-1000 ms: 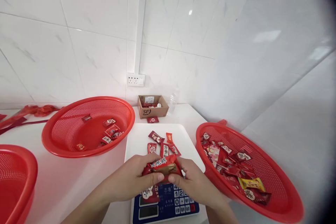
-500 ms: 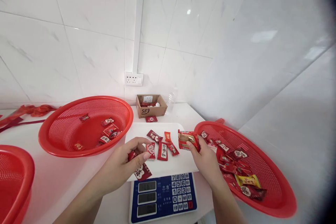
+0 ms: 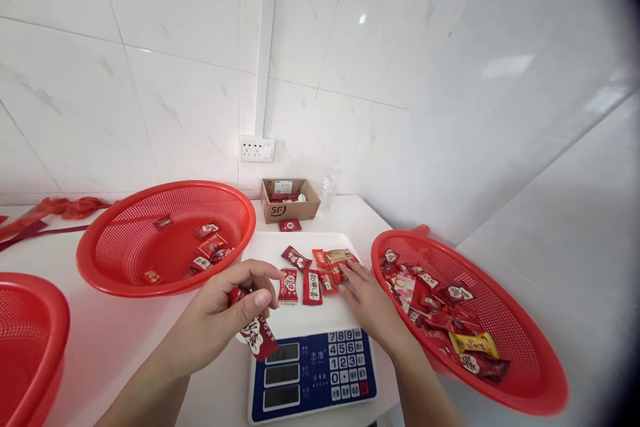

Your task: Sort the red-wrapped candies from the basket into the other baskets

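Observation:
My left hand (image 3: 235,303) is closed around dark red wrapped candies (image 3: 261,339) with white lettering, held above the left front of a white weighing tray (image 3: 300,321). Part of what it grips is hidden by the fingers. My right hand (image 3: 371,307) lies over the tray's right side with fingers stretched out, its fingertips at a red and gold packet (image 3: 341,257). Beside that packet lie several candies, among them a red "520" candy (image 3: 289,285), a red candy with a white label (image 3: 313,287) and a dark red candy (image 3: 295,257).
Under the tray stands a blue scale (image 3: 320,380) with a keypad. Red baskets flank it: one right (image 3: 535,347), one left (image 3: 165,197), another at the left edge (image 3: 55,320). Behind are a cardboard box (image 3: 300,211), a red packet (image 3: 290,225) and a clear bottle (image 3: 329,190).
My right hand has lowered the red and gold packet onto the tray's candies and loosened its fingers from it. My left hand has shifted slightly left with its candies.

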Action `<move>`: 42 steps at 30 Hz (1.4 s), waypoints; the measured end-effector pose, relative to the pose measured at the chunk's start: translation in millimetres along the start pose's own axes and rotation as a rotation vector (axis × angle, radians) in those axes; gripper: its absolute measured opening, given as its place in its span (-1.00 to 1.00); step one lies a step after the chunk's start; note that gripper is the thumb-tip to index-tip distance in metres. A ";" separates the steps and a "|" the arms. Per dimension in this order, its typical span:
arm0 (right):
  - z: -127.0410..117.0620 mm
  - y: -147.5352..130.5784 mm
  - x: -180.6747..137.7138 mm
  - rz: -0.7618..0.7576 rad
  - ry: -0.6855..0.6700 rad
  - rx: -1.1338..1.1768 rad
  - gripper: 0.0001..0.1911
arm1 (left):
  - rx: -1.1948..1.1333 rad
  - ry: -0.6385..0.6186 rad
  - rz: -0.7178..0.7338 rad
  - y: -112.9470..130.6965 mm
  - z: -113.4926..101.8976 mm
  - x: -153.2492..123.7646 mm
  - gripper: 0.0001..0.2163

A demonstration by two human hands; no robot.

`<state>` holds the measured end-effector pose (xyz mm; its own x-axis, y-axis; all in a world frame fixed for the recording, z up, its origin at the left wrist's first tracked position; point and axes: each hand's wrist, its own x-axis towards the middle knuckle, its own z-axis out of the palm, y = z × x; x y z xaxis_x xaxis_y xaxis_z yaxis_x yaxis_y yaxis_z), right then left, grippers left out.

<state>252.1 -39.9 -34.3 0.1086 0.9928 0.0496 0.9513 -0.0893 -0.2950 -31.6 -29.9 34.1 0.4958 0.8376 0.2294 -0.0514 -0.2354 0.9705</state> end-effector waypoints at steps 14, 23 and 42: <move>-12.8 -21.0 -23.8 -0.107 -0.062 0.265 -0.57 | -0.041 0.000 -0.025 0.6 1.6 0.0 -0.75; -32.1 -75.9 -64.6 -0.481 -0.249 0.615 -0.27 | 0.092 -0.092 -0.061 -7.2 45.4 2.6 -0.84; -5.4 -70.1 -77.2 -0.376 -0.146 0.622 -0.68 | 0.301 -0.279 0.054 -16.3 64.8 -4.2 -0.77</move>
<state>178.6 -110.7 -12.3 -0.2736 0.9517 0.1392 0.5731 0.2775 -0.7711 23.4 -61.5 12.5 0.7173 0.6643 0.2102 0.1520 -0.4436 0.8832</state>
